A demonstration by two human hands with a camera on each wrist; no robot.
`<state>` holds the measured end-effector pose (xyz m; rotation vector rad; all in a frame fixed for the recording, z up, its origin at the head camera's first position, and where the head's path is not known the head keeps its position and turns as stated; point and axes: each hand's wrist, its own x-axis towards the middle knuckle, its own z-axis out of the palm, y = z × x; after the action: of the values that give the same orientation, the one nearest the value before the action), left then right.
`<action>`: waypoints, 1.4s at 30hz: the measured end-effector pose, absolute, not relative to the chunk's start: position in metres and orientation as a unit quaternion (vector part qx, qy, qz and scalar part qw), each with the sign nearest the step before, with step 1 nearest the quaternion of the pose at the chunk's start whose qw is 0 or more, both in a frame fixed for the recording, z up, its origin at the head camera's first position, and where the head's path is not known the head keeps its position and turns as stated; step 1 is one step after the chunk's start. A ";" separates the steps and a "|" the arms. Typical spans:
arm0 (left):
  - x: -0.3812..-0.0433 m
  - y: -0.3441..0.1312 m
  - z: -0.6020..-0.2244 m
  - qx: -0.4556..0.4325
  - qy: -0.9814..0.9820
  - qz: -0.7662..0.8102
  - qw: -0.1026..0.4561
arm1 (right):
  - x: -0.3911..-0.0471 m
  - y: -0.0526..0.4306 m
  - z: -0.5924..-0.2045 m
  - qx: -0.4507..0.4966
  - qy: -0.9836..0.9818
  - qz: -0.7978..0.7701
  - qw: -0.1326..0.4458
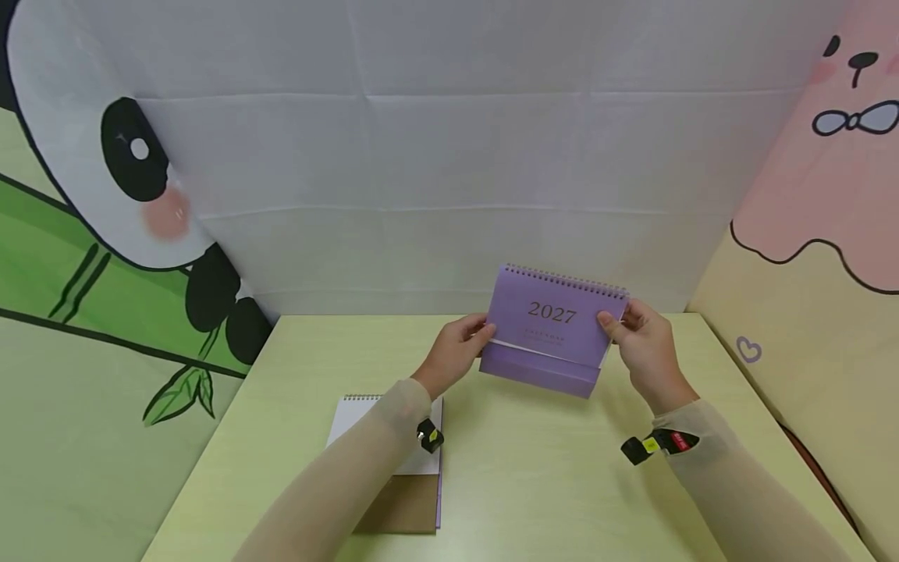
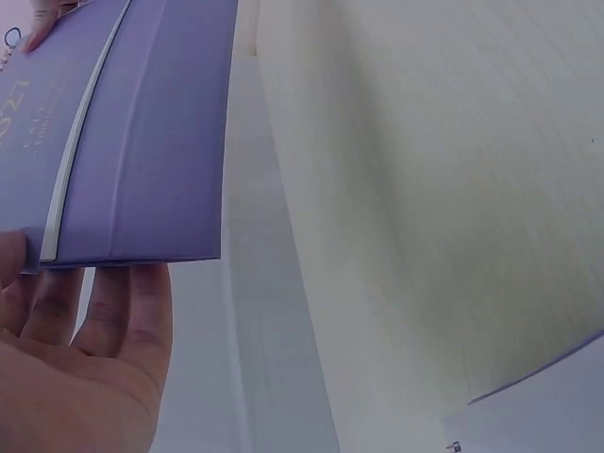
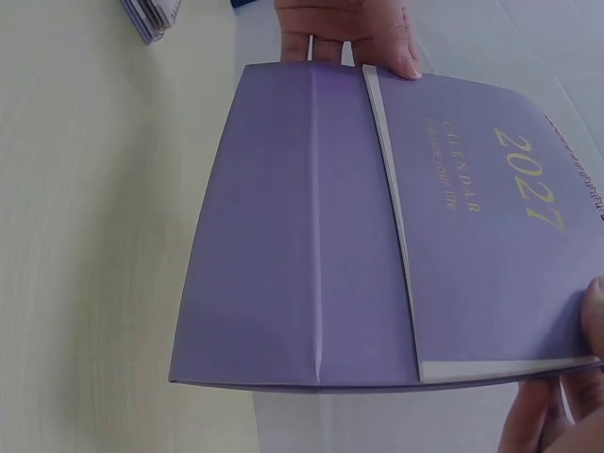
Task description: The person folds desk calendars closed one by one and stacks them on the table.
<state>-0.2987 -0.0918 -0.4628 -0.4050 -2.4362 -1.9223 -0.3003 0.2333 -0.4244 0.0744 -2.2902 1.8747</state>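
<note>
A purple spiral-bound 2027 desk calendar (image 1: 544,324) is held up above the table, tilted, its ring binding along the top edge. At its left side my left hand (image 1: 455,353) pinches it, thumb on the front and fingers behind. My right hand (image 1: 648,351) grips the opposite side near the upper right corner, thumb on the cover. The wrist views show the purple cover close up, with the white page edges showing above the folded base. A second spiral calendar (image 1: 414,499), with white pages and a brown lower part, lies on the table, partly hidden under my left forearm.
The pale yellow-green table (image 1: 548,484) stretches under both hands. Behind it hangs a white sheet (image 1: 449,172). A panda-printed cloth (image 1: 91,328) borders the left side, and a cloth with a pink figure (image 1: 829,203) borders the right.
</note>
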 end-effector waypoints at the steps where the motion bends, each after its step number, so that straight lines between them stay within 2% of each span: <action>1: -0.298 -0.092 -0.462 -0.129 -0.779 -0.614 0.007 | -0.302 0.234 -0.423 0.026 -0.770 0.631 0.086; 24: -0.266 -0.084 -0.445 -0.105 -0.774 -0.624 0.034 | -0.325 0.238 -0.406 0.038 -0.741 0.668 0.049; 42: -0.245 -0.077 -0.447 -0.067 -0.759 -0.646 0.042 | -0.324 0.238 -0.406 0.053 -0.739 0.671 0.032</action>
<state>-0.2455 -0.0772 -0.4474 -0.2040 -2.3237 -1.9763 -0.3241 0.2384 -0.4057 0.1629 -2.2739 2.0666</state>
